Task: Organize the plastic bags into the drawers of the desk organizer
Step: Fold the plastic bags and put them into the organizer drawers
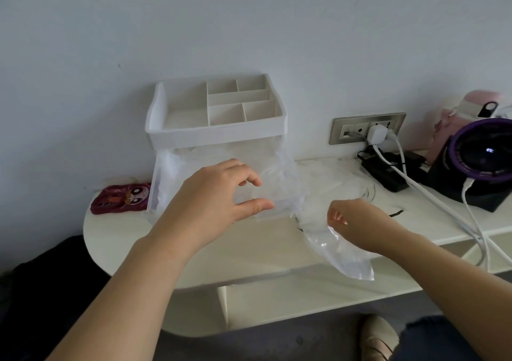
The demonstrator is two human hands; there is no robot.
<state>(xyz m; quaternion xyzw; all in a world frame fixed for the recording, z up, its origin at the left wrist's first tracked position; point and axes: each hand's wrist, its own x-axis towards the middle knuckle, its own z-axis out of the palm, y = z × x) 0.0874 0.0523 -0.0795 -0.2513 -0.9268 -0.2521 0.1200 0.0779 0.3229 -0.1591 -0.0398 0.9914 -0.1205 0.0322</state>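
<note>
Crinkly clear bag (340, 252) was pinched by right hand (357, 222) at desk (249, 250) edge. Left hand (219, 194) was held curved over open see-through drawer (166, 178) of white plastic organizer (216, 136), thumb and fingers apart, nothing gripped.

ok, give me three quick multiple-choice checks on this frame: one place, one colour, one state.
1. Where does the phone case lie?
A) on the desk, left of the organizer
B) in the organizer's top tray
C) beside the fan

2. What colour is the fan's ring?
A) white
B) purple
C) green

3. What is the right hand doing?
A) lying flat on the desk
B) pulling the plug
C) gripping a clear plastic bag

Answers:
1 A: it lies just left of the organizer's base.
2 B: the ring round the dark grille is purple.
3 C: its fingers curl round the bag at the desk's front edge.
</note>
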